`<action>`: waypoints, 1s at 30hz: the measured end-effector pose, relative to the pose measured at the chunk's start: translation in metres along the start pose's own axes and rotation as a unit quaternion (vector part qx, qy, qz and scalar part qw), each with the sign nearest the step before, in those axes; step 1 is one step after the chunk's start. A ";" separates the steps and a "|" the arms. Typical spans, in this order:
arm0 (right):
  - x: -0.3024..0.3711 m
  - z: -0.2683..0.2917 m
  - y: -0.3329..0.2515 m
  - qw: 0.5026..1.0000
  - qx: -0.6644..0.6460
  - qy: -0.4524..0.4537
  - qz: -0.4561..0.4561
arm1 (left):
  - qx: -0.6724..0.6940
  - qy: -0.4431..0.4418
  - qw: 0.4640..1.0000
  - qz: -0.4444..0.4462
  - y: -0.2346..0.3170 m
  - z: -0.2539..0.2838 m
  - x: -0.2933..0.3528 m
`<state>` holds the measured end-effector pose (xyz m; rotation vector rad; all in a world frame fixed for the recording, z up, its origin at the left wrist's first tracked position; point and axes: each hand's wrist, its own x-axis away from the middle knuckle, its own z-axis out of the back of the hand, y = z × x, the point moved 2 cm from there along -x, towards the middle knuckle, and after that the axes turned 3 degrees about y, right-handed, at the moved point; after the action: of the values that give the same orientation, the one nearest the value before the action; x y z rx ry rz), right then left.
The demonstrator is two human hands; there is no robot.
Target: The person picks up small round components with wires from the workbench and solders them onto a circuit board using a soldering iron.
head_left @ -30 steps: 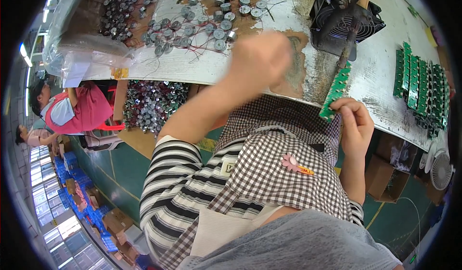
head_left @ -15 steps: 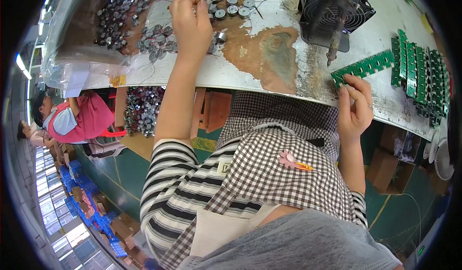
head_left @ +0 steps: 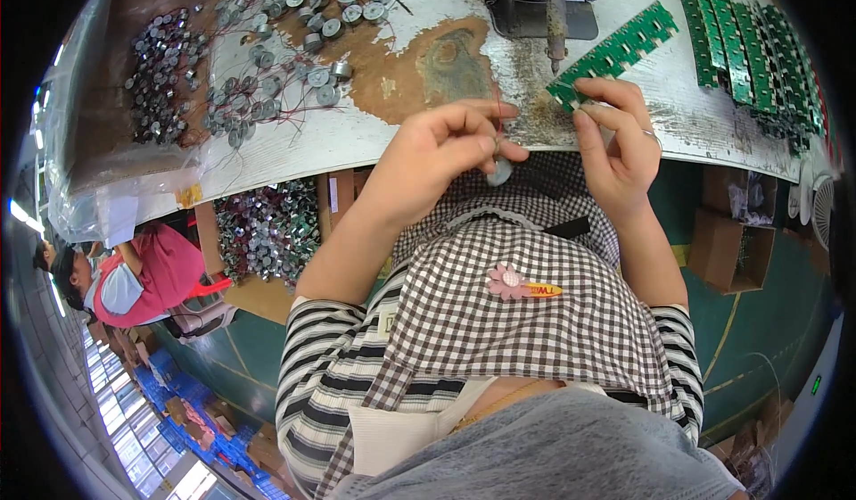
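Observation:
My left hand (head_left: 446,148) is closed over the table's front edge, its fingers pinching a small round silver motor (head_left: 500,173) with thin red wires. The motor hangs below the fingers, and a wire rises above them. My right hand (head_left: 621,143) pinches the near left end of a long green circuit board (head_left: 615,54) between thumb and fingers. That board slants up to the right over the table. Just beyond its held end, a soldering iron (head_left: 555,18) points down, its tip close to the board.
Loose wired motors (head_left: 267,81) lie spread on the worn white table (head_left: 660,134). More motors fill a plastic-lined box (head_left: 98,134) at the left. A black fan (head_left: 499,0) stands behind the iron. Green boards (head_left: 740,54) are stacked at right. A person (head_left: 152,272) sits far left.
My left hand has come from the motor pile toward me and to the right, bringing one motor beside the board. My right hand keeps hold of the board. The view has shifted.

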<state>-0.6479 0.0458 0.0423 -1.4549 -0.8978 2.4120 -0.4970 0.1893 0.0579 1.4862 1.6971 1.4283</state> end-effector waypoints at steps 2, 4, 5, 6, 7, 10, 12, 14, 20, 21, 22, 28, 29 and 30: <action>-0.001 -0.002 -0.002 1.000 -0.019 -0.003 -0.002 | 0.036 0.005 0.999 0.026 -0.001 0.002 -0.011; 0.000 0.000 -0.002 0.999 -0.032 -0.002 -0.007 | 0.052 0.016 0.997 0.054 0.003 -0.002 -0.015; 0.000 0.000 -0.001 0.999 -0.047 -0.001 -0.010 | 0.052 0.013 0.997 0.057 0.004 -0.007 -0.018; 0.000 0.000 -0.001 0.999 -0.045 0.000 -0.012 | 0.018 0.029 0.999 0.038 0.004 -0.013 -0.020; 0.000 -0.002 -0.002 0.999 -0.047 0.004 -0.012 | -0.015 0.045 0.999 0.020 0.003 -0.017 -0.023; 0.000 -0.003 0.000 0.998 -0.053 0.011 -0.013 | -0.052 0.069 0.996 -0.009 -0.002 -0.022 -0.028; 0.000 -0.003 0.000 0.998 -0.058 0.013 -0.014 | -0.075 0.075 0.994 -0.033 -0.006 -0.019 -0.031; 0.000 -0.002 0.001 0.995 -0.091 0.021 -0.036 | -0.098 0.081 0.990 -0.058 -0.006 -0.018 -0.034; -0.005 0.002 0.000 0.993 -0.107 0.020 -0.050 | -0.078 0.064 0.993 -0.058 0.001 -0.024 -0.039; -0.006 0.003 -0.001 0.993 -0.107 0.020 -0.050 | -0.049 0.058 0.996 -0.053 0.001 -0.024 -0.039; -0.006 0.003 -0.001 0.994 -0.096 0.018 -0.041 | -0.019 0.052 0.997 -0.047 0.001 -0.024 -0.040; -0.007 0.002 -0.001 0.998 -0.056 0.013 -0.004 | -0.019 0.088 0.993 -0.073 0.000 -0.031 -0.043; -0.008 0.002 -0.001 0.998 -0.054 0.016 0.002 | -0.019 0.087 0.993 -0.072 -0.001 -0.031 -0.045; -0.009 0.001 0.000 0.998 -0.054 0.017 0.001 | -0.026 0.090 0.992 -0.083 0.000 -0.031 -0.046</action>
<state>-0.6448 0.0417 0.0493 -1.5289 -1.0329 2.3657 -0.5094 0.1352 0.0555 1.1887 1.8285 1.5413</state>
